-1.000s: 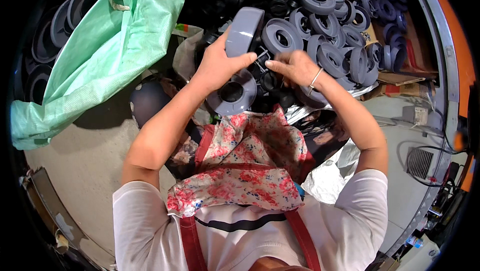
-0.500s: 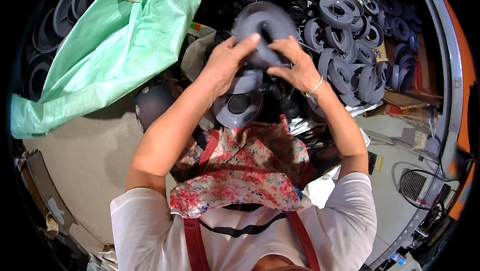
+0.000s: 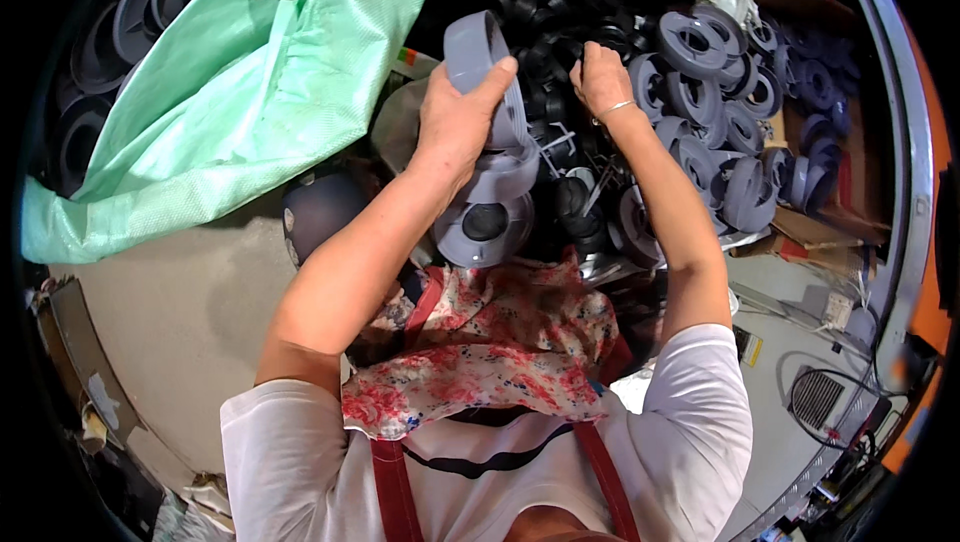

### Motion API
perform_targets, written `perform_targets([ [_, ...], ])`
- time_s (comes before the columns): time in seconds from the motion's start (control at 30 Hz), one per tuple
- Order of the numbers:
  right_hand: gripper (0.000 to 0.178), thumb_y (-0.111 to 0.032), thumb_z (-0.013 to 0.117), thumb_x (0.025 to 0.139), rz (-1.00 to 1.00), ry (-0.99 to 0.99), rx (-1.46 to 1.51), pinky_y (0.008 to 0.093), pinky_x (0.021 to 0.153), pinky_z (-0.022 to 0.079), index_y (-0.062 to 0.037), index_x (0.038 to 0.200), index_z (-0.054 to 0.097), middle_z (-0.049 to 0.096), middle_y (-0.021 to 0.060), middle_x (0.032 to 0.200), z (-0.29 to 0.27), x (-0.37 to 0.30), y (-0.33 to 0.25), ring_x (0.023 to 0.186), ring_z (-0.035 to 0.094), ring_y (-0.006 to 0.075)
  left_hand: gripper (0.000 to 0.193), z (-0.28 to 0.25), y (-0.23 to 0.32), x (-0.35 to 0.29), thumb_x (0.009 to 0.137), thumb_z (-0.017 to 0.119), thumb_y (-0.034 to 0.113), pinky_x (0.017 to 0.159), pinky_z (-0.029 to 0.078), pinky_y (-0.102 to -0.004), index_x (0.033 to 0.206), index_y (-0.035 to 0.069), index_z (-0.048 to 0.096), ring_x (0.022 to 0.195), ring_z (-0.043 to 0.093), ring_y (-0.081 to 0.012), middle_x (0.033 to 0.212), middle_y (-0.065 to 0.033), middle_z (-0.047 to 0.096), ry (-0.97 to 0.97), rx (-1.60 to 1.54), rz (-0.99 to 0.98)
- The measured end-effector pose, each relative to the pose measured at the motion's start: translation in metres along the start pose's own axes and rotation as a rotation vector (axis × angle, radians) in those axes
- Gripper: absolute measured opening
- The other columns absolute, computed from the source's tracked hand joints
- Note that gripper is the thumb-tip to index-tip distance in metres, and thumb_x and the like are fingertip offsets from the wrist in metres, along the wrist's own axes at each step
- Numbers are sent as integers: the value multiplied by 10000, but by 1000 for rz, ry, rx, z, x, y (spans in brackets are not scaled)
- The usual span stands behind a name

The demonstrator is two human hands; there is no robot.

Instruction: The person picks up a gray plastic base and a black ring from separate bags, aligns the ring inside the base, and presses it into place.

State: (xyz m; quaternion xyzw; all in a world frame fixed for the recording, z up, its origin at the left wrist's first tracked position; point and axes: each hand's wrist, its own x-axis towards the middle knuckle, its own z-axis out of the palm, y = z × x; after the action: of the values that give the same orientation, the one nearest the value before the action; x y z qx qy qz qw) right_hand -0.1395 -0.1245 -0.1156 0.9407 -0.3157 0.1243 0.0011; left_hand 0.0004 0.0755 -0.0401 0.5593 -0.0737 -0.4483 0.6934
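Observation:
A grey plastic ring-shaped part (image 3: 468, 47), tilted up on its edge, is gripped in my left hand (image 3: 455, 122), thumb pressed along its near side. Below that hand another grey ring part (image 3: 505, 177) overlaps a grey ring with a black round centre (image 3: 485, 222) above my lap. My right hand (image 3: 603, 82) is to the right, over a heap of black round parts (image 3: 545, 2). Its fingers are curled together; what they hold, if anything, is hidden.
Many grey rings (image 3: 700, 97) lie piled at the right, with darker ones in a cardboard box (image 3: 850, 157). A green woven sack (image 3: 250, 112) spreads across the upper left, beside more grey rings (image 3: 85, 142). A floral apron (image 3: 480, 382) covers my lap.
Both hands were on the grey ring. My right hand has let go and moved right to the black parts, while my left keeps the ring, turned more on edge.

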Motion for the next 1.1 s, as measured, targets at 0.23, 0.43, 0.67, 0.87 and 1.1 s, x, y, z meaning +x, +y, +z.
perform_targets([
  [0.23,223,-167,566,834,8,83,434,360,688,469,-5,985,586,590,196,763,-101,-31,-57,771,600,346,275,9,2,-11,842,600,182,747,504,-293,1023,-16,537,822,601,-144,964,-76,605,-453,-418,-279],
  [0.43,771,-370,775,581,85,-249,315,354,872,434,62,1149,483,527,231,1053,-151,-49,-75,993,538,341,272,10,0,-19,849,594,181,754,517,-292,1024,-16,524,856,605,-144,982,-79,601,-559,-278,-245],
  [0.67,791,-86,748,499,-231,-351,290,376,797,469,7,1190,375,444,179,1093,-177,-71,-71,979,483,356,266,7,3,-26,877,559,223,726,538,-293,1017,-2,550,822,621,-134,952,-61,611,-751,-203,-339],
  [0.87,793,-29,723,489,-523,-321,215,374,793,486,-18,1206,384,436,150,1107,-183,-78,-61,1008,450,338,277,6,1,-25,883,545,207,755,538,-292,1048,-16,541,859,619,-143,977,-72,607,-852,-169,-409],
  [1.1,778,-27,709,490,-323,-277,368,398,836,434,-61,1206,404,446,142,1073,-168,-82,-62,969,436,353,317,10,-5,-35,888,534,190,790,535,-316,1104,-39,506,913,612,-172,1037,-103,592,-793,-299,-394],
])
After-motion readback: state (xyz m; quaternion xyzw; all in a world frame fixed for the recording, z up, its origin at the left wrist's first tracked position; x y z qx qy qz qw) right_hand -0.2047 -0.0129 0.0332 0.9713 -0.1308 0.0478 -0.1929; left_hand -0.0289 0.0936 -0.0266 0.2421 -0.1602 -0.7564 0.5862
